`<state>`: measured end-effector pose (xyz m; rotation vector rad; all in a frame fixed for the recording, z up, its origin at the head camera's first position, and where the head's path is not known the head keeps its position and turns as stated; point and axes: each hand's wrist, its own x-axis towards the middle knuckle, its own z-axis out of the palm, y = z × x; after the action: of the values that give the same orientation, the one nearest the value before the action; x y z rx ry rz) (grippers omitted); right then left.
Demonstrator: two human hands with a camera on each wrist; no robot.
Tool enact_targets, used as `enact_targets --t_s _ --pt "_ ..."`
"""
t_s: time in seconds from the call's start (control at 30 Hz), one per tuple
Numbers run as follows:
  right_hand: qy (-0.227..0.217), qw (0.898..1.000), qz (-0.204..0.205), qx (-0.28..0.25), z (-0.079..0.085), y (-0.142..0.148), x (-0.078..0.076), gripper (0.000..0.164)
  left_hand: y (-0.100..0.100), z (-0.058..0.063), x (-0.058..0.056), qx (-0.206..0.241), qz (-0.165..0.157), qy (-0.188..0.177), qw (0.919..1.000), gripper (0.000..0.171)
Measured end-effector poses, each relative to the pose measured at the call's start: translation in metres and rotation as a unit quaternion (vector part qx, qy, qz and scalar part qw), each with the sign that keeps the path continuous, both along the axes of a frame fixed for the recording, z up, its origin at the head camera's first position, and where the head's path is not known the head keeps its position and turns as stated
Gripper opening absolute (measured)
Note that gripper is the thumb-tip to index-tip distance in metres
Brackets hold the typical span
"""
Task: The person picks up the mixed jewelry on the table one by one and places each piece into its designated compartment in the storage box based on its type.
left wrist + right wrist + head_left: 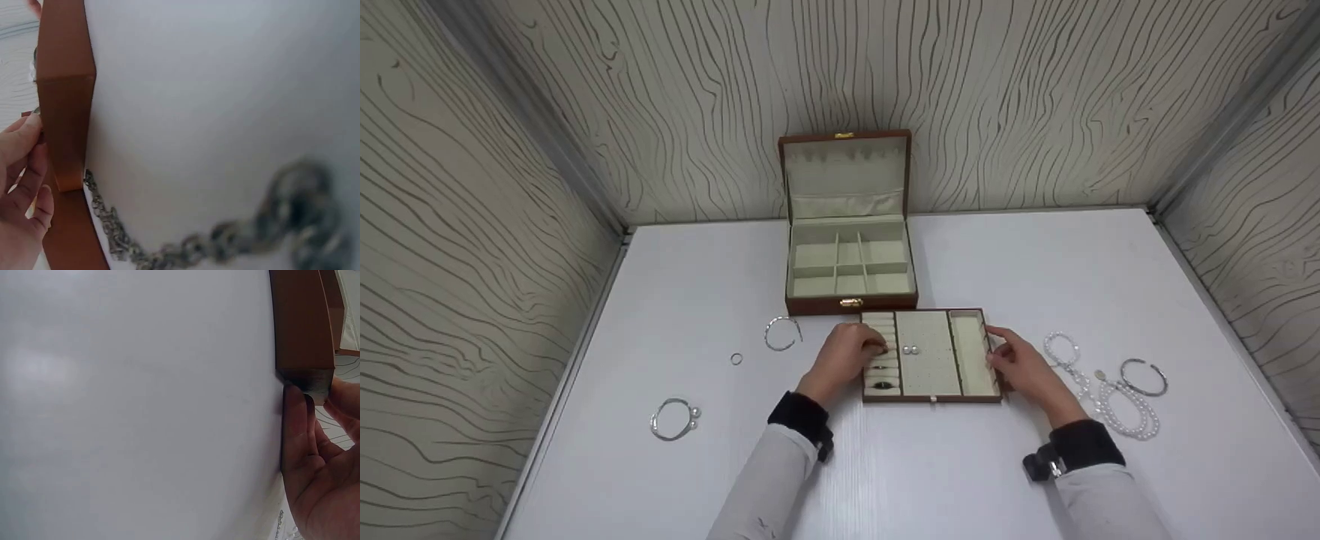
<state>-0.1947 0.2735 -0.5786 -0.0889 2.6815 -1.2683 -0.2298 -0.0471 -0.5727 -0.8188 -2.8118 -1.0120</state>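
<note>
A brown jewelry tray (930,352) with cream lining lies in front of the open box. My left hand (846,351) reaches over its left side, where the ring rolls are. Its thumb and finger pinch a small ring (37,111), mostly hidden by the fingertips. Two rings (883,385) with dark fronts sit in the rolls below. On the middle pad is a pair of pearl earrings (911,350). Around the tray's right wall my right hand (1024,367) has its thumb and fingers, gripping the edge near the long right compartment.
Behind the tray stands an open brown jewelry box (851,303) with divided compartments. On the left lie a chain bracelet (767,330), a loose ring (736,359) and a bangle with pearls (675,438). Pearl strings (1140,427) and an open bangle (1162,382) lie at right.
</note>
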Motion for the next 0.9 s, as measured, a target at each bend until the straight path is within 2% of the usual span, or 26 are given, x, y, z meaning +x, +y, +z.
enact_targets --t_s 0.17,0.3,0.5,0.63,0.9 --pt "-0.006 1.0 -0.002 -0.005 0.0 0.0 0.0 0.049 0.0 -0.003 0.001 0.067 0.022 -0.055 0.996 0.007" --pt "-0.005 1.0 -0.001 -0.006 0.0 0.0 -0.001 0.049 0.003 -0.003 0.001 0.1 0.051 -0.087 0.9899 0.007" --pt "0.0 1.0 0.002 -0.002 -0.001 0.001 -0.001 0.049 0.006 0.0 0.003 0.12 0.1 -0.128 0.9794 0.007" --pt "-0.001 1.0 0.002 -0.005 -0.001 0.001 -0.001 0.049 0.007 0.004 0.006 0.135 0.126 -0.138 0.973 0.007" --pt "-0.013 1.0 -0.001 -0.019 -0.001 0.001 0.001 0.049 0.008 0.008 0.009 0.171 0.154 -0.168 0.9585 0.005"
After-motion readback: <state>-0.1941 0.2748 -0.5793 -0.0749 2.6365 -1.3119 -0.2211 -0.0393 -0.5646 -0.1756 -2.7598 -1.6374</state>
